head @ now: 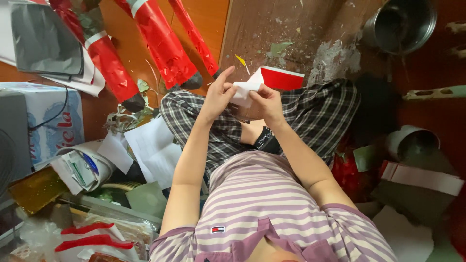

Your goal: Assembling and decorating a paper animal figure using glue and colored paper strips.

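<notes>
Nearest the camera, a purple-and-white striped polo shirt [262, 204] and checked trousers [310, 116] of crossed legs. Above the lap, the left hand [218, 94] and right hand [267, 103] both pinch a small white-and-red folded sheet of paper [257, 83] between fingertips (red half pointing away from the body). White paper sheets [153, 148] lie on the floor at left. Farther off, red paper-wrapped cones [162, 43] rest on the scrap-littered brown wooden floor [301, 34], beside a grey metal bucket [403, 24].
</notes>
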